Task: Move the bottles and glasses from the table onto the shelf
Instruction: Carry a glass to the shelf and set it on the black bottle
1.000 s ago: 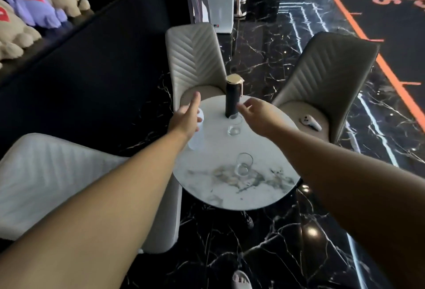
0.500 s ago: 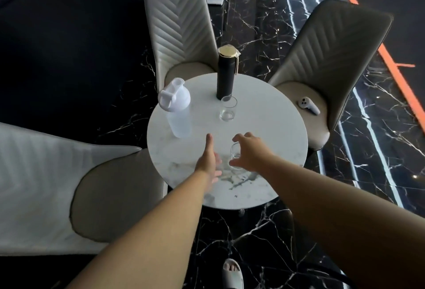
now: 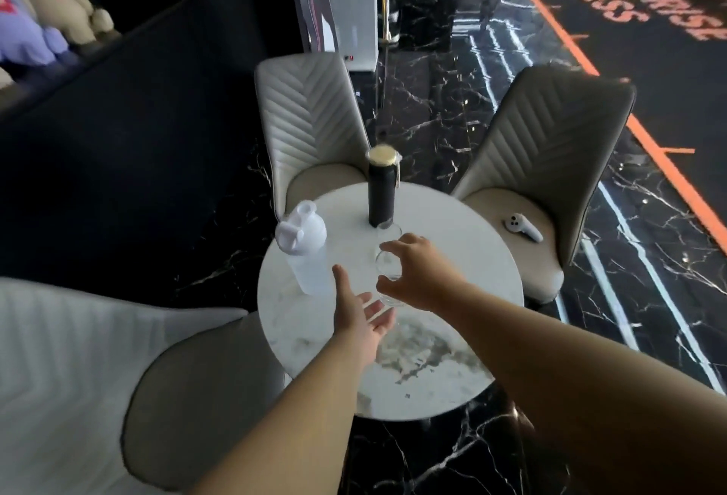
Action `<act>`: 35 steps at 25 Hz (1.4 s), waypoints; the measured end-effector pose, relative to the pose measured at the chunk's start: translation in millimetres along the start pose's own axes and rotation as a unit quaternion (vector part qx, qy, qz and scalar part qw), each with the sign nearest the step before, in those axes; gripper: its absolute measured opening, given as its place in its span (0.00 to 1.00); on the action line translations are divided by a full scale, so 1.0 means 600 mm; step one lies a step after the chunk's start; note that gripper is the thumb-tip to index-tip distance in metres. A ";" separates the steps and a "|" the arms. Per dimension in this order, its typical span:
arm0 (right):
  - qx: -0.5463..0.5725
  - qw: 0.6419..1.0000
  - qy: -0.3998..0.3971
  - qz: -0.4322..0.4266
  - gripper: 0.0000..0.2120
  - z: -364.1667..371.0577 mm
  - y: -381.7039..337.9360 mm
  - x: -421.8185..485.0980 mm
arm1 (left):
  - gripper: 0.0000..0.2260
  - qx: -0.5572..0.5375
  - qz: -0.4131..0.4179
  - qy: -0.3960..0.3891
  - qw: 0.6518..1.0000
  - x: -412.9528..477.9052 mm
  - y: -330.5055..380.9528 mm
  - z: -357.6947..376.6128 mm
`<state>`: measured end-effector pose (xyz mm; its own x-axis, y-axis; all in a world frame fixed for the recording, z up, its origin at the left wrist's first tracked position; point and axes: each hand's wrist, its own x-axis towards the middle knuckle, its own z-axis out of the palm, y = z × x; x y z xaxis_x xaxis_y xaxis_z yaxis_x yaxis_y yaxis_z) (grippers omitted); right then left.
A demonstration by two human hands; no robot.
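Head view: over a round marble table (image 3: 464, 368), the right hand (image 3: 423, 274) curls its fingers around a clear glass (image 3: 387, 272), lifted above the tabletop. The left hand (image 3: 364, 317) is spread open, palm up, holding nothing, just below it. A white bottle (image 3: 305, 248) and black bottle (image 3: 382, 187) stand upright behind, a 2nd glass (image 3: 389, 231) just in front of the black one.

Right hand (image 3: 423, 276) grips a clear glass (image 3: 387, 272) above the round table (image 3: 472, 258).
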<state>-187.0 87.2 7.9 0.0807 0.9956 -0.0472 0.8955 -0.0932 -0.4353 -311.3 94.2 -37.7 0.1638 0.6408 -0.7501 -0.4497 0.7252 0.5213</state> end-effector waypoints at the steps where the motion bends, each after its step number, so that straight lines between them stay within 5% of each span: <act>1: 0.000 1.000 0.012 -0.020 0.30 -0.034 -0.026 0.010 | 0.42 -0.021 0.015 -0.011 1.000 -0.020 0.031 0.014; 8: 0.014 0.980 0.106 -0.171 0.24 -0.249 -0.275 0.079 | 0.45 -0.057 0.168 -0.091 0.980 -0.217 0.291 0.053; 12: 0.064 0.965 0.132 -0.218 0.13 -0.317 -0.428 0.105 | 0.52 -0.069 0.230 -0.087 0.967 -0.322 0.426 0.003; 17: 0.094 0.929 0.142 -0.328 0.10 -0.359 -0.645 0.108 | 0.48 -0.102 0.335 -0.064 0.934 -0.450 0.571 -0.103; 29: 0.124 0.850 0.078 -0.506 0.30 -0.258 -1.273 -0.076 | 0.52 -0.129 0.496 0.047 0.857 -0.800 0.791 -0.604; 35: 0.160 0.812 0.083 -0.555 0.24 -0.225 -1.622 -0.211 | 0.43 -0.111 0.585 0.086 0.799 -1.048 0.888 -0.842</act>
<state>-1009.4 52.6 558.6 -0.6172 0.4519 0.6441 0.2986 0.8919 -0.3397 -1097.6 -49.9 506.2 -0.5969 0.7897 0.1421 -0.3547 -0.4186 0.8361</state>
